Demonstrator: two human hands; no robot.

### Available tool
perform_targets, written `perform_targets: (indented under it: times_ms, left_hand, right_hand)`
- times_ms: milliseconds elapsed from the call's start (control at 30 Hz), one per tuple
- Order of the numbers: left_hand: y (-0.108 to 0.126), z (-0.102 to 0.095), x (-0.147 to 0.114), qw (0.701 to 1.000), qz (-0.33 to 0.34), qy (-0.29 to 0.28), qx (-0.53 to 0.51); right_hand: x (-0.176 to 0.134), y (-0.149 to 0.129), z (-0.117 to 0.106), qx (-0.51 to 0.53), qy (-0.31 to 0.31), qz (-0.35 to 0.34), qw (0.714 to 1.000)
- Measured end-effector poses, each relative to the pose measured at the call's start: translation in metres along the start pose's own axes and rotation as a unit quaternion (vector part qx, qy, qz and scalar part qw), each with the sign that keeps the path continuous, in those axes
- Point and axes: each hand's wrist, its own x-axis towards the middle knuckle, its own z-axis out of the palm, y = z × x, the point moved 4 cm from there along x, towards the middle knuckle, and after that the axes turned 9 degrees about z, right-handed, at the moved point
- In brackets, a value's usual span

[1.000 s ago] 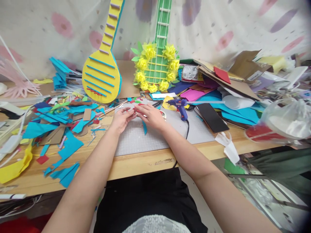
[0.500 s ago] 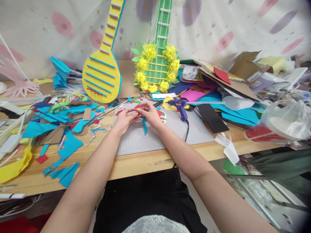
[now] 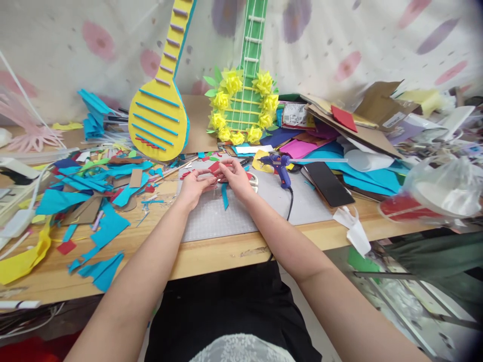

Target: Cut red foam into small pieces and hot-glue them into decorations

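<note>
Above the grey cutting mat (image 3: pixel 211 221), my left hand (image 3: pixel 195 187) and my right hand (image 3: pixel 237 179) meet with fingertips pinched close together. Between them is a small red piece (image 3: pixel 214 167) that looks like paper or felt; the fingers partly hide it. A narrow blue strip (image 3: pixel 225 196) lies on the mat just below my right hand. White scissor handles (image 3: pixel 254 182) show beside that hand, the blades hidden. Further right lies a blue glue gun (image 3: pixel 279 166) with a clear glue stick in its back.
Blue scraps (image 3: pixel 109 221) and other cuttings cover the left of the table. A yellow paper guitar (image 3: pixel 158 120) and a green one with yellow flowers (image 3: pixel 245 105) lean at the back. To the right are a phone (image 3: pixel 329 183), stacked sheets (image 3: pixel 377 176) and a bagged tub (image 3: pixel 411 203).
My fingers have shifted slightly around the red piece, and more of it shows above the fingertips. Both hands stay in nearly the same spot.
</note>
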Motion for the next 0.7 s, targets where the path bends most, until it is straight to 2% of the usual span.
perform_targets:
  times_ms: [233, 400, 467, 600, 700]
  left_hand:
    - [0.002, 0.001, -0.002, 1.000, -0.019, 0.014, 0.000]
    - [0.002, 0.002, -0.002, 0.999, -0.038, 0.006, -0.024]
    - [0.002, 0.002, -0.001, 0.999, -0.036, 0.002, -0.026]
    - [0.002, 0.002, -0.001, 0.999, -0.024, -0.012, -0.021]
    - [0.001, 0.003, -0.002, 1.000, -0.018, -0.024, -0.009]
  right_hand:
    - [0.006, 0.003, -0.008, -0.076, 0.058, -0.064, 0.993]
    - [0.010, 0.006, -0.015, -0.105, 0.090, -0.066, 0.988]
    - [0.010, 0.006, -0.015, -0.088, 0.075, -0.055, 0.992]
    - [0.008, 0.007, -0.008, -0.005, 0.004, -0.025, 1.000]
    - [0.006, 0.006, -0.003, 0.013, -0.021, -0.006, 1.000]
